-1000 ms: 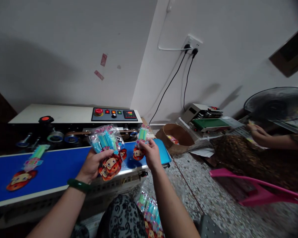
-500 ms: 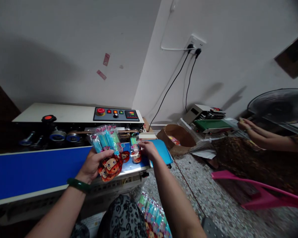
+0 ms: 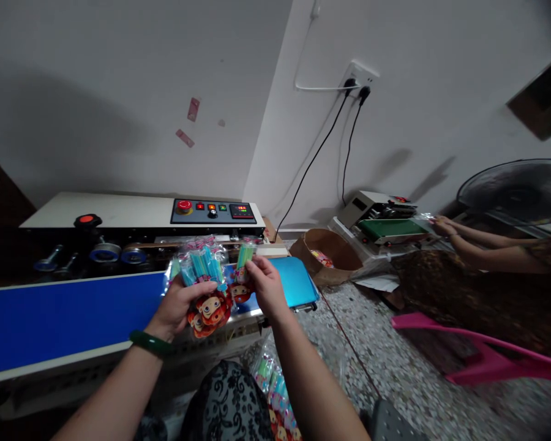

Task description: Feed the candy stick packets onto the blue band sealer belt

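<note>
My left hand [image 3: 178, 306], with a green bangle at the wrist, is closed around a fanned bunch of clear packets [image 3: 206, 278]. They hold blue and green sticks, and red-haired cartoon faces show at their lower ends. Between the fingers of my right hand [image 3: 266, 283] is a single packet [image 3: 243, 269] of the same kind with green sticks, held up close beside the bunch. Both hands are over the right end of a blue conveyor belt [image 3: 73, 318]. Behind it stands the machine's control panel [image 3: 218, 211], with a red button and lit digits.
A blue tray [image 3: 296, 282] extends from the belt's right end. More packets [image 3: 278, 392] lie low by my knee. An open cardboard box [image 3: 330, 260] stands further right. Another person's hands [image 3: 442, 225] work near a green-belted machine [image 3: 388, 228]; a pink stool [image 3: 482, 355] and a fan [image 3: 514, 193] are nearby.
My right hand has lifted the single packet off the belt and brought it left, against the bunch. The other person's hands have moved toward the green belt with a clear packet.
</note>
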A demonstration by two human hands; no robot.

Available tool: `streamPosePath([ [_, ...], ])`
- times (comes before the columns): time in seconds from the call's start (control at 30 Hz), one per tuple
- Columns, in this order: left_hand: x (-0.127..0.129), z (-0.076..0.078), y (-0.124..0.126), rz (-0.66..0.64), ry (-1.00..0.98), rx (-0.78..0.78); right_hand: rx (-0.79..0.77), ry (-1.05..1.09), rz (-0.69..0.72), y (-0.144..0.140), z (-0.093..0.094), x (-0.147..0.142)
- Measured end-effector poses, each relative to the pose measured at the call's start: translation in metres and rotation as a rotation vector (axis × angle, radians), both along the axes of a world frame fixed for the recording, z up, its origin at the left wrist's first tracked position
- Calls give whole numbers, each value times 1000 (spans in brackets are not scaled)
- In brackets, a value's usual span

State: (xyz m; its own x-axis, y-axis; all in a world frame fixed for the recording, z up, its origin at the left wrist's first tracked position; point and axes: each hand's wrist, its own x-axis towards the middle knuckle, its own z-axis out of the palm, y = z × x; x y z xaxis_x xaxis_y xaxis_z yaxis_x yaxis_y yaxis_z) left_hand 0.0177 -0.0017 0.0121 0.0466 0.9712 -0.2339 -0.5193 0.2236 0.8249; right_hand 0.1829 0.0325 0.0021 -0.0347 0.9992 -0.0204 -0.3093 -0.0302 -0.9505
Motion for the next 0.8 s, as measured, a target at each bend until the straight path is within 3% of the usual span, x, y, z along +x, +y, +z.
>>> streamPosePath([
  [0.1,-4,-3,2,35,15,-39,-84,16,-107,8,-10,24],
  [0.23,-8,-3,2,41,7,-45,-304,-142,-178,26,-26,56],
  [0.33,-8,-1,2,46,-23,-30,-378,-235,-147,40,-34,63],
  [0.47,-7,-1,3,42,-40,-34,-364,-294,-52,53,-33,52],
  [0.57,-5,-1,5,58,-36,-42,-325,-329,-75,53,-24,35],
  [0.67,-3,-4,8,73,-28,-37,-123,-359,-99,33,-7,12],
  [0.8,3,-9,9,92,-46,-26,215,-552,104,-6,12,-20],
])
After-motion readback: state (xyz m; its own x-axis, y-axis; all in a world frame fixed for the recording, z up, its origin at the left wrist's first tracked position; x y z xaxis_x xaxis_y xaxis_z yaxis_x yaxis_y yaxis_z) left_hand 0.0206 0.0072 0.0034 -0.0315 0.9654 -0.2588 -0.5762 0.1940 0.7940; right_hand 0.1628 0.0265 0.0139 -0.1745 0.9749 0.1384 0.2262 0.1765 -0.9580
